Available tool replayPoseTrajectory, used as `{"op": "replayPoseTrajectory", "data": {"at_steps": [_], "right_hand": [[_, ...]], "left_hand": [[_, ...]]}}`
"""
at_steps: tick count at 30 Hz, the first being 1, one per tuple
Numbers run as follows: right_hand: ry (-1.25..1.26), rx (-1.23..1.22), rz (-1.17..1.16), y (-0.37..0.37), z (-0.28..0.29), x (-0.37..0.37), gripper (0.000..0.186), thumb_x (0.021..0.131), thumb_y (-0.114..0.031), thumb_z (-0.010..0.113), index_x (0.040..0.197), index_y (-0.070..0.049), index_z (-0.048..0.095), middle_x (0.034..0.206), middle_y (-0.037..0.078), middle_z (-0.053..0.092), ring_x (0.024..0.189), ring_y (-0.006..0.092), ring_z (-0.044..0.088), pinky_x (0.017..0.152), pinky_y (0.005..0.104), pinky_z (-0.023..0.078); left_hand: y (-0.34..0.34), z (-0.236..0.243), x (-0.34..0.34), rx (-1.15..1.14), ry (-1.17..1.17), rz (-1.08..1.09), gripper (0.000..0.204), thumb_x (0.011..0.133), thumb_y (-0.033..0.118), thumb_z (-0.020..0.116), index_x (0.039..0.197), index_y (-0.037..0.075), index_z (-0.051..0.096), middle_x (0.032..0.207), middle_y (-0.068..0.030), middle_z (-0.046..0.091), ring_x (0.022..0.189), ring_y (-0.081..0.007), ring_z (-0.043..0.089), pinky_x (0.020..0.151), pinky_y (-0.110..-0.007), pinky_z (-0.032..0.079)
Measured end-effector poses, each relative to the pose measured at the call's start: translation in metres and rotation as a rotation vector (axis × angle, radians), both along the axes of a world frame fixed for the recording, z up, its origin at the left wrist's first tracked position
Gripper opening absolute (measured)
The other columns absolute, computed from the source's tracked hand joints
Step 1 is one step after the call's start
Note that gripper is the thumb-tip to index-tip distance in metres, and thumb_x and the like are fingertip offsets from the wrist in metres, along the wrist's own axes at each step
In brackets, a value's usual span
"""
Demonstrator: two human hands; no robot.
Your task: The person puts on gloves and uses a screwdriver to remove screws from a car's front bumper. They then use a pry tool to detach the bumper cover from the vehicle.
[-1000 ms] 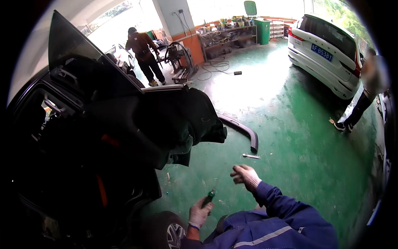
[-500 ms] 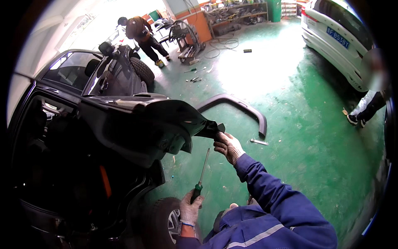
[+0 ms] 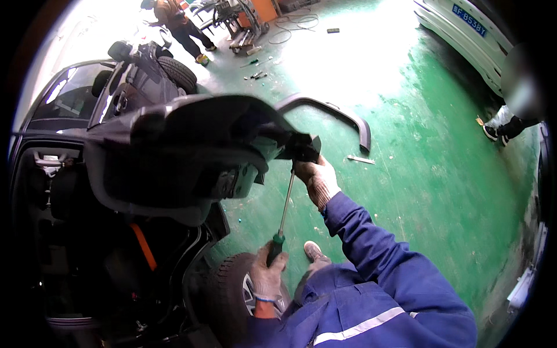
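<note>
My left hand (image 3: 267, 277), in a pale work glove, is closed round the green and black handle of a long screwdriver (image 3: 286, 206). Its metal shaft points upward, and the tip meets the underside of a dark corner piece beside my right hand. That gloved right hand (image 3: 318, 181) has its fingers closed on the corner of a black car panel (image 3: 214, 124), which looks like part of an open door. The exact spot under the tip is hidden by the dark piece and my fingers.
The opened black car (image 3: 64, 116) fills the left side, with a wheel (image 3: 232, 290) close to my legs. A dark arch-shaped trim piece (image 3: 333, 109) and a light flat tool (image 3: 361, 159) lie on the green floor. One person (image 3: 174, 23) stands far left, another (image 3: 513, 127) by the white car (image 3: 470, 37).
The screwdriver has moved up, its tip now at the panel's corner by my right hand. My view has tilted downward, and the panel appears turned differently.
</note>
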State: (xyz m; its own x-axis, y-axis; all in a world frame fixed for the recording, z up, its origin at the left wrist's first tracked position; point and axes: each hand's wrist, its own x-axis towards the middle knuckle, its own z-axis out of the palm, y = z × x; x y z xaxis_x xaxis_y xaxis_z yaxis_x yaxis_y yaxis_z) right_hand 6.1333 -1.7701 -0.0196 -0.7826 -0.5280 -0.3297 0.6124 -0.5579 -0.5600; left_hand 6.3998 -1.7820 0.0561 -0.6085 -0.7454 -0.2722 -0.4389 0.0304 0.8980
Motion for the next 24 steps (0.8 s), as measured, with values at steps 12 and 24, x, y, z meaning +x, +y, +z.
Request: {"op": "replayPoseTrajectory", "data": {"at_steps": [12, 24], "right_hand": [[0.169, 0.21, -0.064, -0.007, 0.005, 0.034, 0.056, 0.091, -0.013, 0.066, 0.143, 0.0, 0.051, 0.127, 0.009, 0.063, 0.112, 0.0207, 0.062, 0.093, 0.0368, 0.051], [0.353, 0.471, 0.181, 0.005, 0.002, 0.018, 0.049, 0.094, -0.023, 0.061, 0.139, -0.002, 0.055, 0.114, 0.008, 0.068, 0.101, 0.0209, 0.063, 0.091, 0.0365, 0.052]], "left_hand": [[-0.052, -0.006, -0.034, -0.173, -0.088, -0.231, 0.049, 0.089, 0.032, 0.073, 0.126, 0.001, 0.064, 0.1, -0.0192, 0.073, 0.091, -0.0315, 0.073, 0.082, -0.039, 0.054], [-0.038, -0.035, -0.038, -0.195, 0.049, -0.158, 0.043, 0.09, 0.032, 0.071, 0.122, 0.004, 0.065, 0.099, -0.0198, 0.072, 0.089, -0.0361, 0.072, 0.079, -0.042, 0.055]]}}
